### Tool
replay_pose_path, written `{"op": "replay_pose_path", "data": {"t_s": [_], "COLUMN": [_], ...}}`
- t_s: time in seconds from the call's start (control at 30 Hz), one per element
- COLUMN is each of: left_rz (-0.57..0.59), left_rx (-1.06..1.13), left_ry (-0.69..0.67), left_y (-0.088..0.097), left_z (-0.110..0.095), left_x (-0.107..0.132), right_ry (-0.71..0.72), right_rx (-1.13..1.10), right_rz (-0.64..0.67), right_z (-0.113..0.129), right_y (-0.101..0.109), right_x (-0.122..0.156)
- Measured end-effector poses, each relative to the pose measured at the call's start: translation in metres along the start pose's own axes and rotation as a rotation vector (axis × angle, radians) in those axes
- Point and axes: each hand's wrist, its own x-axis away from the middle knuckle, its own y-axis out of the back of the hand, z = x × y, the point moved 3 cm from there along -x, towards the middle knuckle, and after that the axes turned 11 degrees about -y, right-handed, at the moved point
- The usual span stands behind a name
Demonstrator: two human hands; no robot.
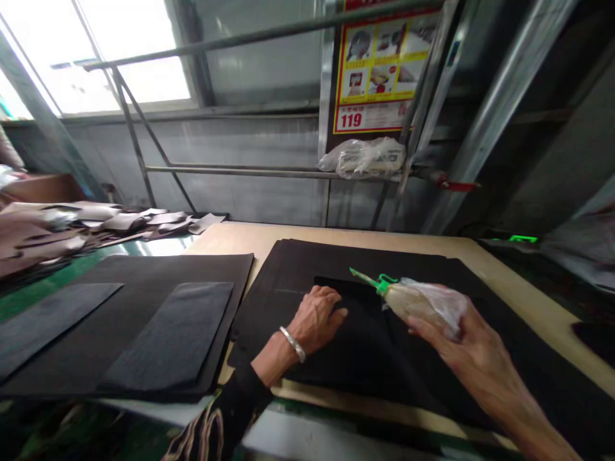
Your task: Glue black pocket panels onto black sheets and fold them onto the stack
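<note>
My right hand [461, 333] is wrapped round a glue bottle [413, 304] in clear plastic. Its green spout points up and left, above the dark sheets. My left hand [318, 317], with a silver bangle at the wrist, rests on a smaller black piece [365, 320]. The fingers are loosely bent and the thumb stands apart from them; nothing shows in the grip. Beneath that piece lies a large black sheet [269, 288], apparently stacked on others. Part of the smaller piece is hidden by my left hand.
The sheets lie on a pale wooden board [240, 234]. To the left, two dark grey panels [177, 333] rest on another black sheet [144, 266]. Brownish offcuts [120, 221] are heaped further left. Behind runs a metal rail [240, 171] holding a plastic-wrapped bundle [368, 159].
</note>
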Motion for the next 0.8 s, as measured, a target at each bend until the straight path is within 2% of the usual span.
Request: {"op": "replay_pose_path", "data": {"t_s": [0.1, 0.23, 0.5, 0.63, 0.8], "left_rz": [0.109, 0.117, 0.035, 0.008, 0.010], "left_rx": [-0.260, -0.348, -0.334, -0.322, -0.312], "left_ry": [0.112, 0.120, 0.117, 0.116, 0.109], "left_y": [-0.010, -0.022, -0.030, -0.027, -0.025], "left_z": [0.041, 0.065, 0.073, 0.073, 0.071], "left_x": [0.005, 0.013, 0.018, 0.018, 0.017], "right_ry": [0.112, 0.382, 0.568, 0.594, 0.606], "right_rx": [0.103, 0.240, 0.403, 0.491, 0.571], "right_rz": [0.041, 0.056, 0.095, 0.129, 0.182], "right_z": [0.004, 0.013, 0.022, 0.029, 0.039], "right_y": [-0.006, -0.037, -0.091, -0.106, -0.113], "right_x": [-0.012, -0.020, -0.046, -0.048, -0.048]}}
